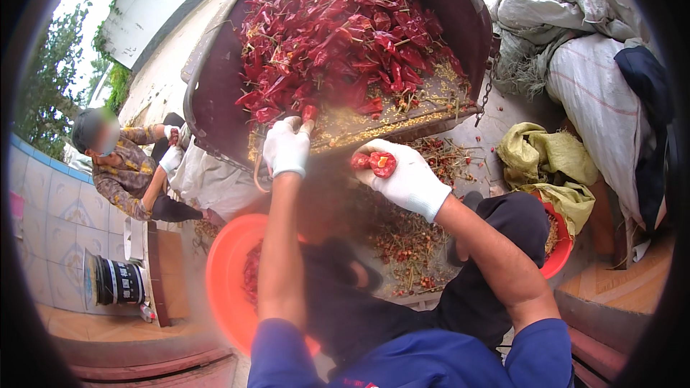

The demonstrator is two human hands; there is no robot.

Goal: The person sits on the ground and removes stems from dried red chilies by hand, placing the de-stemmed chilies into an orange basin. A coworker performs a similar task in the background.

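My left hand [288,145], in a white knit glove, is at the front edge of a metal cart bed [215,86]. A dried red chili pepper [309,113] sits between its thumb and fingers. To the right, my right hand [412,175], gloved as well, is closed around dried red chili peppers [383,164]; one turns an opened orange end towards me. Behind both hands rises a heap of dried red chilies [334,37] with stems. Yellow seeds [350,126] coat the bed's front lip.
An orange basin [232,269] with chilies stands below my left forearm. Stems and scraps [412,242] litter the ground. At right are a red basin [558,258], a yellow-green sack [544,151] and white woven sacks [593,75]. Another person [135,161] sits at left; a chain [487,94] hangs from the cart.
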